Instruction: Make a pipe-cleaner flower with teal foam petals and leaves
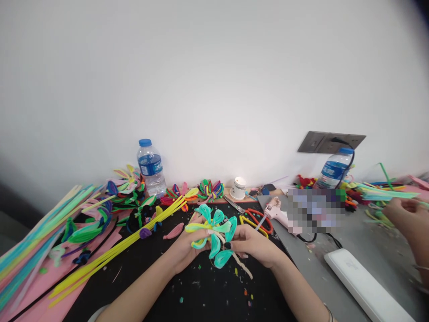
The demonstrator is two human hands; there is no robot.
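Both hands are raised over the black mat (208, 290) around a flower of turquoise and yellow pipe-cleaner petals (223, 258). My left hand (187, 250) is closed on the yellow and turquoise petals at the flower's left side. Fingers of my right hand (253, 246) pinch near the flower's middle, by a cream fuzzy stem (244, 266) that slants down to the right. The right thumb has a dark nail. Petals hide some of the fingertips.
Colourful pipe cleaners (43, 241) lie at left, near a water bottle (150, 167). Behind the hands are scissors (256, 219), a paper cup (237, 188) and a pink glue gun (279, 217). A white power strip (365, 286) and another person's hand (407, 219) are at right.
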